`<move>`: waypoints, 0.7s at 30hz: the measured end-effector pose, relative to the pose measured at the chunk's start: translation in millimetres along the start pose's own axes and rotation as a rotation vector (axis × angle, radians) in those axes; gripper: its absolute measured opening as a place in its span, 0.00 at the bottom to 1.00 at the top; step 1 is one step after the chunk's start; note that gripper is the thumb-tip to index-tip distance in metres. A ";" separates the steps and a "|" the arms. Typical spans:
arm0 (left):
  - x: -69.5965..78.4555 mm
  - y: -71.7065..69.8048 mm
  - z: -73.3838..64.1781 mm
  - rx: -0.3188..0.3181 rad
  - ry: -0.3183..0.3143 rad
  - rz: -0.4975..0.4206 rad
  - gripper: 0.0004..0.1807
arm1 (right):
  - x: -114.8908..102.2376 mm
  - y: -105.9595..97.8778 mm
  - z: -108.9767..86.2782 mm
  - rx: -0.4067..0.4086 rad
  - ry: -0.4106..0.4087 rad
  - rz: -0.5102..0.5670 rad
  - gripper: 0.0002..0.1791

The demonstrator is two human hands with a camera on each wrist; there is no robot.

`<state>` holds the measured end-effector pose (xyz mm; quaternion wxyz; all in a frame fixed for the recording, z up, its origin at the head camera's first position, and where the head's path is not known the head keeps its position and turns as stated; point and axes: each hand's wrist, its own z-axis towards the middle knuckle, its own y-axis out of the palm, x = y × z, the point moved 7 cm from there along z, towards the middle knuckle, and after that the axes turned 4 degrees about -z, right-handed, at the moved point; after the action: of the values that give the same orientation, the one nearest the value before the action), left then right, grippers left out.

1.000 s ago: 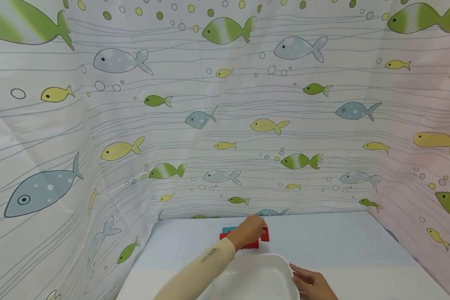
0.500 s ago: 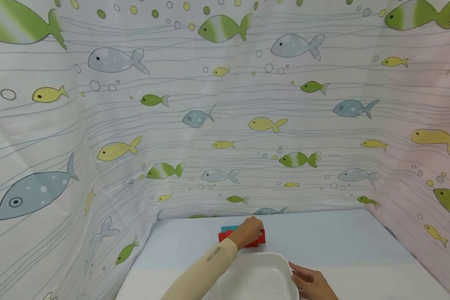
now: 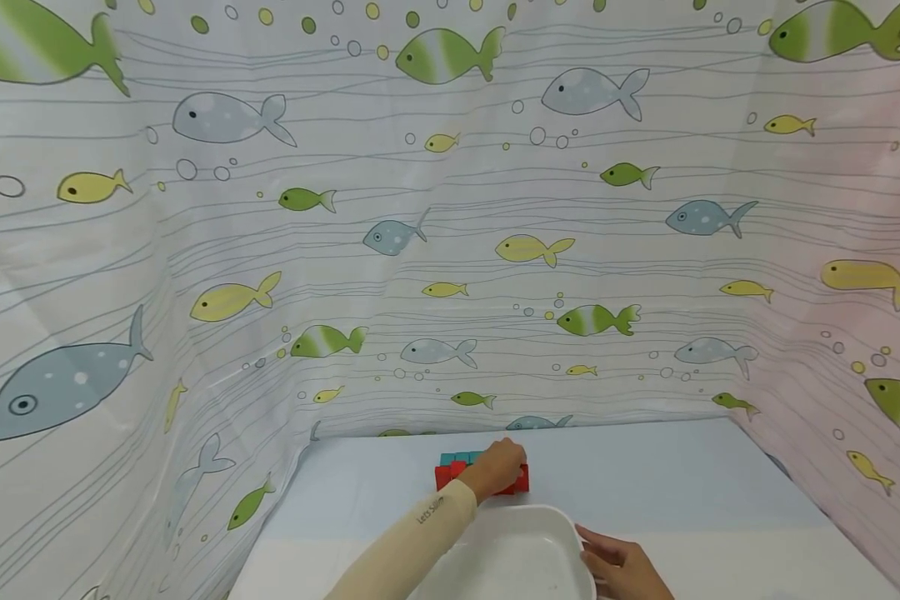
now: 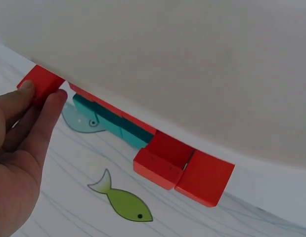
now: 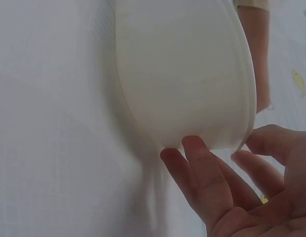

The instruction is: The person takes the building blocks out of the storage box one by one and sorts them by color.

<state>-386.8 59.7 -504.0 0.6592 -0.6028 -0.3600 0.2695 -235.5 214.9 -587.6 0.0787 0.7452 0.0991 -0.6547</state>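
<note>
My left hand point(image 3: 498, 465) reaches to the far part of the table and pinches a red block point(image 4: 42, 83) between thumb and fingertips, at the right end of a row of red blocks point(image 3: 443, 478). Teal blocks point(image 3: 453, 459) stand in a line just behind that row. The hand and forearm hide part of both rows. Nearer to me is a white tray point(image 3: 516, 554), with no contents in its visible part. My right hand point(image 3: 624, 568) holds the tray's right side, thumb at the rim and fingertips point(image 5: 194, 143) against its outer wall.
A fish-patterned curtain point(image 3: 472, 267) surrounds the table point(image 3: 667, 483) at the back and sides. The tray lies between me and the blocks, under my left forearm point(image 3: 408, 542).
My left hand has brought the red block slightly left, from a little apart to up against the row's right end in the head view. The right hand stays on the tray.
</note>
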 end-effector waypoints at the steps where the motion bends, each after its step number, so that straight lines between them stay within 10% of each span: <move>1: 0.0 1.1 0.1 0.002 0.002 0.004 0.06 | 0.1 0.3 0.2 -0.005 -0.002 0.002 0.35; 21: -5.0 3.0 0.0 -0.033 -0.028 -0.037 0.07 | -3.4 2.4 -1.7 0.009 0.021 0.005 0.35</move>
<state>-389.5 56.1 -507.7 0.6489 -0.6030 -0.3845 0.2597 -233.6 212.8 -584.0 0.0760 0.7525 0.0951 -0.6472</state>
